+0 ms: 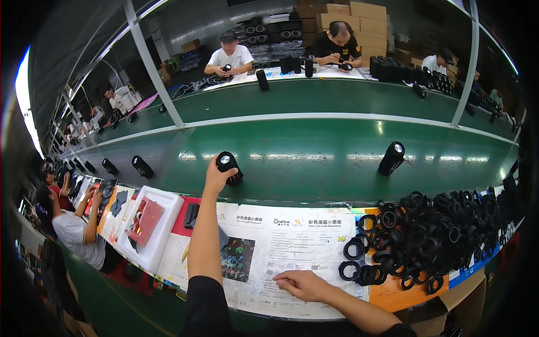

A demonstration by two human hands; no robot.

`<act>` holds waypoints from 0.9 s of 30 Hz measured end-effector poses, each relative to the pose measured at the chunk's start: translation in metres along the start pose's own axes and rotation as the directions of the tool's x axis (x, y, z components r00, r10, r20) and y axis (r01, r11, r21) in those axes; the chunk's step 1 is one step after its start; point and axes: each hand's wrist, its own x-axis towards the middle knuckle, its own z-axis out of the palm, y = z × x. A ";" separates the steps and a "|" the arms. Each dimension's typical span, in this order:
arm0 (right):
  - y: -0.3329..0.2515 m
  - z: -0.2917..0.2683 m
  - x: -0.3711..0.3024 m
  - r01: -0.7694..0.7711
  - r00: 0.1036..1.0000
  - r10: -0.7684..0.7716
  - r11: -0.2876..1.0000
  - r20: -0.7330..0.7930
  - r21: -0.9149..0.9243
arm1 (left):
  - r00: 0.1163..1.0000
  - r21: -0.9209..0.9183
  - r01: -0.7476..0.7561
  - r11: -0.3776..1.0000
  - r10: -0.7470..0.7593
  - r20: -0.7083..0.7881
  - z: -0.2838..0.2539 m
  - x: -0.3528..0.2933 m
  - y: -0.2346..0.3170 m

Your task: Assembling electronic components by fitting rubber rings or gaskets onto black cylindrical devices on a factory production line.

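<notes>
My left hand (214, 178) is stretched out over the near side of the green conveyor belt (309, 174). Its fingers wrap around a black cylindrical speaker (233, 178), which stands upright with a round silver disc on top. My right hand (303, 285) rests on the printed white sheet (306, 236) covering the worktable, fingers loosely extended and holding nothing. A large heap of black plastic rings (432, 236) lies to the right of that hand.
Another black speaker (392, 158) stands on the belt to the right, with more (142, 167) along the left. A white foam tray (160, 247) holds a red pad. An open cardboard box (466, 300) sits below the table at right. Co-workers (230, 56) sit across the belt.
</notes>
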 end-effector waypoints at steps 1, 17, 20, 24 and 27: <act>-0.003 -0.002 -0.002 0.027 0.998 -0.027 1.000 -0.065 -0.005 | 0.998 0.090 -0.009 0.996 0.014 -0.054 0.001 -0.006 0.005; 0.017 -0.035 0.012 0.348 0.759 -0.018 0.856 -0.651 0.382 | 0.867 -0.804 0.388 0.450 0.118 0.484 0.119 -0.235 0.081; 0.014 -0.044 0.009 0.215 0.866 0.118 0.789 -0.485 0.575 | 0.872 -0.812 0.384 0.439 0.115 0.475 0.121 -0.237 0.070; 0.015 -0.041 0.006 0.124 0.894 0.113 0.868 -0.434 0.481 | 0.884 -0.807 0.376 0.455 0.086 0.460 0.122 -0.240 0.067; 0.018 -0.032 0.007 0.161 0.867 0.101 0.869 -0.487 0.468 | 0.915 -0.814 0.329 0.478 0.051 0.400 0.129 -0.244 0.069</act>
